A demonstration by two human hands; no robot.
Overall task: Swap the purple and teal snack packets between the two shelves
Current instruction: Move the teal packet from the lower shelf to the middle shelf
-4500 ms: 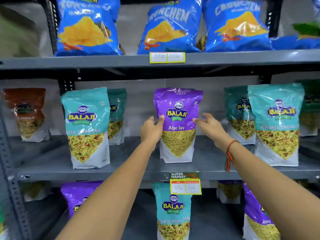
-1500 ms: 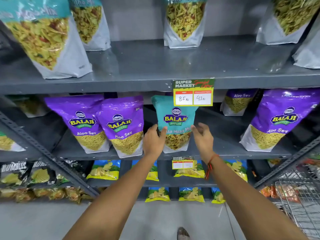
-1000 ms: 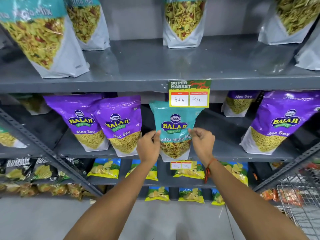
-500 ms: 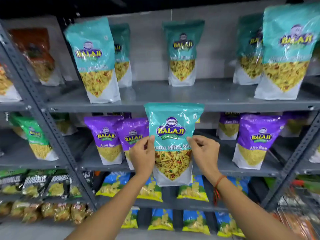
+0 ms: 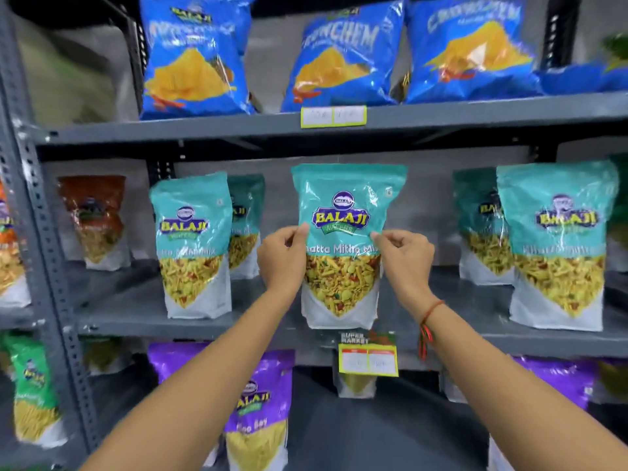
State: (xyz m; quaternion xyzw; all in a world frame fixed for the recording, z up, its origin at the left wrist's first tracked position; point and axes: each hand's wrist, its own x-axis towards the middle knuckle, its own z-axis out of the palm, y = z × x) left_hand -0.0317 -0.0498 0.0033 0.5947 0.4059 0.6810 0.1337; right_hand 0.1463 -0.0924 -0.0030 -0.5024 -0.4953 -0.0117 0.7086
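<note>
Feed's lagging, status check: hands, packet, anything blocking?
Both hands, left hand and right hand, pinching teal packet upright over middle shelf. Gap there unobstructed.

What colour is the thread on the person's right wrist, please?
Red, with some green; the thread shows in the head view.

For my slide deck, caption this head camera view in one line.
Both hands, left hand and right hand, hold a teal plastic snack packet at the grey metal middle shelf.

Single head-worn wide-angle view, faced straight at the grey shelving rack [image 5: 44,232], middle shelf [image 5: 142,321] at centre level, held within arm's reach, both forearms entering from below, edges bowed and blurred, no second view for overlap
</note>
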